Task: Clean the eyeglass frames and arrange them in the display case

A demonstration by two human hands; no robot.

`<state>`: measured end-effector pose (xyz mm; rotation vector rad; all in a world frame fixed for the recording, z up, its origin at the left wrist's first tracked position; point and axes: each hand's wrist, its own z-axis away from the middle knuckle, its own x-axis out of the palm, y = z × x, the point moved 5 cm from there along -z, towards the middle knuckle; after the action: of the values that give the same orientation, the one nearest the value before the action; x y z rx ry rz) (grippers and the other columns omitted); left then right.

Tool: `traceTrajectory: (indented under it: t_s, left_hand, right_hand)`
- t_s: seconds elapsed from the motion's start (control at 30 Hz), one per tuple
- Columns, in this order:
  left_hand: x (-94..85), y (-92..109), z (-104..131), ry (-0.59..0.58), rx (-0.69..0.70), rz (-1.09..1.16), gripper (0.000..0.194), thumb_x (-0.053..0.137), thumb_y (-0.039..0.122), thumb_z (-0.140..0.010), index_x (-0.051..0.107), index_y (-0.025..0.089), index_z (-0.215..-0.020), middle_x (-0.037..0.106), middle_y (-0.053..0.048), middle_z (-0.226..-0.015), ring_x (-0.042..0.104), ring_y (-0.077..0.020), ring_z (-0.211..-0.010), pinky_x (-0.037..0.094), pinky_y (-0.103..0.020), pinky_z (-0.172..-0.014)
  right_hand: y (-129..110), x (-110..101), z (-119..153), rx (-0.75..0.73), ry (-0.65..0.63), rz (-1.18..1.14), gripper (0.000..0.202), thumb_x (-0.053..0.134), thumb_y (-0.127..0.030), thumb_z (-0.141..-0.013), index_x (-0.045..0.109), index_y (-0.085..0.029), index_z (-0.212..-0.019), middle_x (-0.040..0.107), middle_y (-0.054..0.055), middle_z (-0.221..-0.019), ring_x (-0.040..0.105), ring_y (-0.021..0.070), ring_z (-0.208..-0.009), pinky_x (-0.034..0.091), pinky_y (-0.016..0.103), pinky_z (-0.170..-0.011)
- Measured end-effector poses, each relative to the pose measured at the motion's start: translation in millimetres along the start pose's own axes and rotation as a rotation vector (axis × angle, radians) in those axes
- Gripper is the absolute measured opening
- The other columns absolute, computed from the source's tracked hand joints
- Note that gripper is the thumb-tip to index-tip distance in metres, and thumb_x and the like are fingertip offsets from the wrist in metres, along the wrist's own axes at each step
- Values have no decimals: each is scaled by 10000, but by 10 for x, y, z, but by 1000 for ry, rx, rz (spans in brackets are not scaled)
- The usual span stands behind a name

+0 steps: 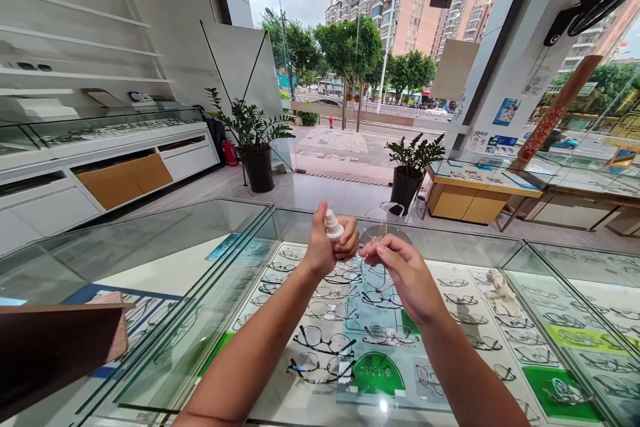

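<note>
My left hand [327, 243] is closed around a small white spray bottle [333, 227], whose stepped top points up with my thumb raised beside it. Most of the bottle's body is hidden by my fingers. My right hand [407, 273] pinches a pair of thin-rimmed eyeglasses [375, 232] between thumb and fingers. The glasses are turned on end, one lens above the other, just right of the bottle. Both hands are over a glass display case [460, 235], inside which rows of eyeglass frames [327, 341] lie.
At the lower left, a dark brown box-like object [60, 340] rests on the glass. More display cases stand along the left wall [170, 10] and at the right [467, 197]. Two potted plants [260, 170] [406, 180] flank the glass front beyond the counter.
</note>
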<state>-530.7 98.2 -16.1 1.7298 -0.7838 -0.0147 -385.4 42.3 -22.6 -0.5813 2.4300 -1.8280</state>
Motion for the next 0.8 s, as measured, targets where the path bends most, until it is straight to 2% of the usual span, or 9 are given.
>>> traceTrajectory:
  t_s: [0.07,0.2,0.27,0.37,0.53,0.67,0.8]
  left_hand:
    - [-43,-34,-14,32,26,-128,831,299,1004,-826,380,251,-486,236,50,-395,172,-92,-370,142,-287,-404]
    - [-136,-17,-36,108,133,-559,819,472,979,-788,429,227,-467,334,16,-446,270,-103,-450,164,-298,-479]
    - [-160,-17,-47,111,147,-659,811,467,959,-807,417,226,-462,334,10,-461,287,-113,-483,184,-307,-505]
    - [-164,-38,-66,79,138,-677,781,462,916,-831,409,228,-465,334,5,-474,291,-121,-503,194,-315,-524]
    - [-170,-42,-83,118,134,-652,720,492,827,-853,400,229,-463,310,11,-477,270,-119,-501,196,-320,-531]
    - [-150,-66,-92,71,104,-641,721,492,831,-856,410,228,-469,346,3,-481,284,-124,-505,209,-320,-536]
    - [-151,-44,-71,92,132,-657,729,489,849,-855,418,230,-477,371,-3,-490,307,-135,-519,223,-326,-550]
  right_hand:
    - [17,37,-7,13,-26,5,232,730,-482,-985,793,-266,-931,782,44,-1017,649,224,-966,507,361,-928]
    - [30,61,-30,42,-79,39,256,731,-489,-983,790,-257,-892,784,44,-983,648,213,-929,516,356,-909]
    - [27,53,-46,44,-91,62,268,730,-500,-980,795,-254,-895,784,46,-964,647,212,-907,521,358,-895]
    - [26,42,-66,49,-101,77,282,727,-511,-979,793,-252,-889,784,44,-958,646,208,-891,522,356,-877]
    - [40,26,-81,59,-98,96,279,721,-502,-983,788,-251,-883,789,43,-967,644,203,-882,516,354,-866]
    - [52,19,-79,64,-103,103,279,710,-500,-990,788,-254,-885,794,44,-989,651,208,-904,517,359,-874]
    - [39,-13,-92,55,-107,98,274,721,-498,-981,785,-251,-882,788,43,-968,645,206,-888,513,354,-858]
